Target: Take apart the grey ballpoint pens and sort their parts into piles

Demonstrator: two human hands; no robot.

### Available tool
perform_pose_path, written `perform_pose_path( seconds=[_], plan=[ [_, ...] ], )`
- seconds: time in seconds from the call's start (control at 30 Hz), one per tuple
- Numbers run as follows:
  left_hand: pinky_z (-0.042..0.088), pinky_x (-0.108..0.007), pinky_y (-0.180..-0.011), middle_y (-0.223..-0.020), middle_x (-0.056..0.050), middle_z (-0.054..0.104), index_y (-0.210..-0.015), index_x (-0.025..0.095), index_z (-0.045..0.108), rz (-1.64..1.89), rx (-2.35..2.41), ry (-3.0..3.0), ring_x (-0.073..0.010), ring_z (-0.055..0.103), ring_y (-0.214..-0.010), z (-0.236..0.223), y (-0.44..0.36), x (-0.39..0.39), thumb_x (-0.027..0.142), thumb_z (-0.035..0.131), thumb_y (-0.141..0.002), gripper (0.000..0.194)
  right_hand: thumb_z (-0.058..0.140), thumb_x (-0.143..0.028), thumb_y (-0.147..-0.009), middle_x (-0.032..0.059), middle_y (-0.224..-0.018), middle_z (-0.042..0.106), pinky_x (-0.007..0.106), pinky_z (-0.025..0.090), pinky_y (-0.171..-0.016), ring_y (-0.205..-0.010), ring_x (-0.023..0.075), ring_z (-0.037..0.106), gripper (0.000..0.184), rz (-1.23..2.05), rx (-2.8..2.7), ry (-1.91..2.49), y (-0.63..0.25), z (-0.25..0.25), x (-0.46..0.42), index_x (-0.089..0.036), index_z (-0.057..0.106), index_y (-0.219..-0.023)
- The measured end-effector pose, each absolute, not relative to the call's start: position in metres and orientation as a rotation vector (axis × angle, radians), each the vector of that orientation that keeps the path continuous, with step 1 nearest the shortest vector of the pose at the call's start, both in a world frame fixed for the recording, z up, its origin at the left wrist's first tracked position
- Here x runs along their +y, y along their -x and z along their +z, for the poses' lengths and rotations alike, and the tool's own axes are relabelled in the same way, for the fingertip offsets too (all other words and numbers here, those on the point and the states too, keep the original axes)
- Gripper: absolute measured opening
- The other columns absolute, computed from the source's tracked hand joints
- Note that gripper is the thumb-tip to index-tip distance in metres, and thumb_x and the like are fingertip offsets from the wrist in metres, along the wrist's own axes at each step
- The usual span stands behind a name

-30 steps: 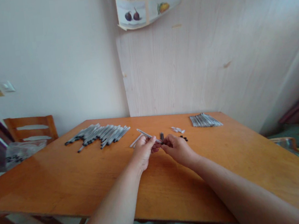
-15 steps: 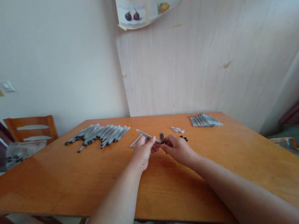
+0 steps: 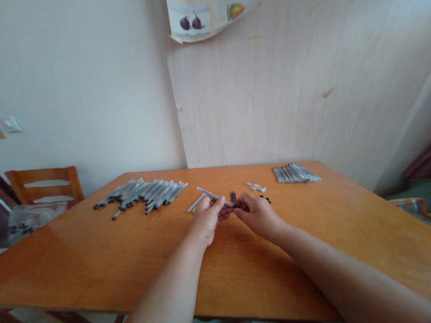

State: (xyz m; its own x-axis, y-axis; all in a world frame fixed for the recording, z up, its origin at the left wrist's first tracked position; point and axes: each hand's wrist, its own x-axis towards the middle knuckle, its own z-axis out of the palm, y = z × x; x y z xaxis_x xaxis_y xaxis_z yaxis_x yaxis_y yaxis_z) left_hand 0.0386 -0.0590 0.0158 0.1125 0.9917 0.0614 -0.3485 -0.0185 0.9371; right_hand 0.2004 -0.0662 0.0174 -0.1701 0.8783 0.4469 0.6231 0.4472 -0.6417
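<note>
My left hand (image 3: 207,218) is closed round a clear pen barrel (image 3: 207,193) that slants from upper left down to the right. At the barrel's lower right end, my right hand (image 3: 256,210) pinches a small dark piece (image 3: 235,206), mostly hidden by the fingertips; it looks like a black pen plug or cap. Just behind the hands stands a short dark grey piece (image 3: 233,196). Other clear barrels (image 3: 195,204) lie on the table beside my left hand. Several small black parts (image 3: 266,198) are partly covered by my right hand, with small white pieces (image 3: 256,187) farther back.
A wide pile of clear pens with black ends (image 3: 144,194) covers the back left of the wooden table (image 3: 133,260). A neat row of pens (image 3: 296,173) lies at the back right. A wooden chair (image 3: 45,185) with a plastic bag (image 3: 34,218) stands beyond the left edge.
My right hand has shifted very slightly at the barrel's end. My left hand and the barrel stay nearly in place.
</note>
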Motion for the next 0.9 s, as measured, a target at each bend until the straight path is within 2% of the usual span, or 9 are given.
perform_pose_path(
  seconds=[0.57, 0.73, 0.9],
  plan=[
    [0.051, -0.025, -0.065, -0.081, -0.006, 0.071, -0.089, 0.018, 0.051, 1.329, 0.779, -0.906, -0.0162, 0.069, -0.073, 0.012, -0.034, -0.053, 0.031, 0.071, -0.077, 0.027, 0.056, -0.024, -0.078, -0.0011, -0.065, 0.061, 0.022, 0.033, -0.053, -0.057, 0.0113, 0.051, 0.009, 0.457, -1.915, 1.228, -0.204, 0.013, -0.064, -0.018, 0.062, -0.080],
    [0.051, -0.024, -0.063, -0.081, -0.007, 0.071, -0.089, 0.018, 0.051, 1.350, 0.784, -0.887, -0.0156, 0.069, -0.073, 0.009, -0.032, -0.049, 0.031, 0.071, -0.078, 0.026, 0.056, -0.027, -0.080, 0.0019, -0.070, 0.065, 0.024, 0.035, -0.057, -0.063, 0.0132, 0.055, 0.014, 0.277, -1.900, 1.325, -0.227, 0.021, -0.053, -0.018, 0.066, -0.079],
    [0.051, -0.024, -0.061, -0.081, -0.009, 0.071, -0.088, 0.017, 0.051, 1.358, 0.796, -0.892, -0.0167, 0.070, -0.072, 0.008, -0.031, -0.047, 0.028, 0.068, -0.081, 0.022, 0.052, -0.036, -0.083, 0.0033, -0.075, 0.068, 0.024, 0.034, -0.058, -0.065, 0.0143, 0.057, 0.026, 0.124, -1.721, 1.664, -0.266, 0.027, -0.038, -0.021, 0.070, -0.093]
  ],
)
